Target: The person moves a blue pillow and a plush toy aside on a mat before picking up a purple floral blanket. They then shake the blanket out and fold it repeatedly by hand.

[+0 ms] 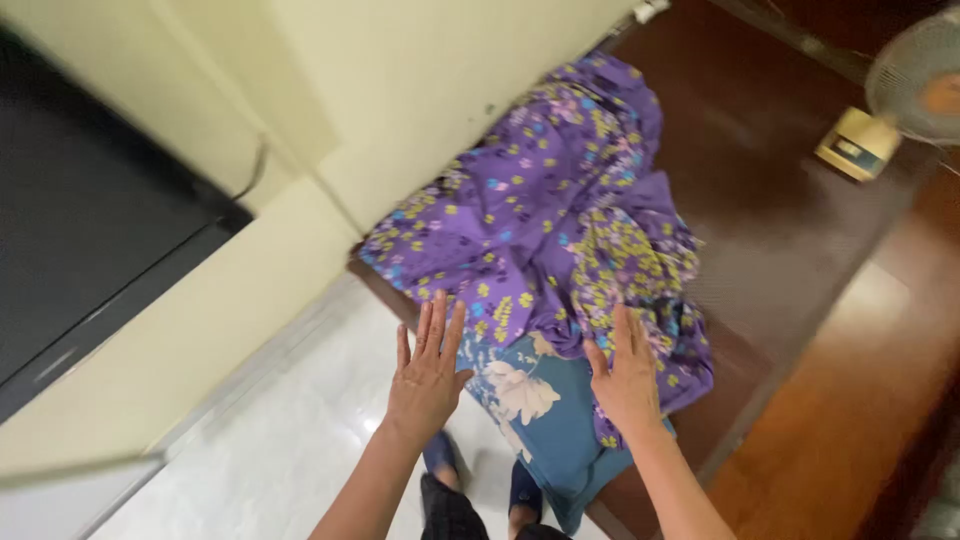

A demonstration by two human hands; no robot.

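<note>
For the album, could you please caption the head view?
Both open hands, left hand and right hand, reach over a purple floral cloth and blue flowered pillow.

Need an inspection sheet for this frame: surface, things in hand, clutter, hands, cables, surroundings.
Surface: dark brown platform, beside a white glossy floor.
Things: purple floral cloth heaped on the platform; blue floral cloth lies under its near edge and hangs over the platform's side.
Clutter: nothing seen.
Hands: left hand open, fingers spread, at the purple cloth's near edge; right hand open, flat on the purple cloth.
Cables: nothing seen.
Surroundings: cream wall, dark panel at left, fan at top right; view blurred.
</note>
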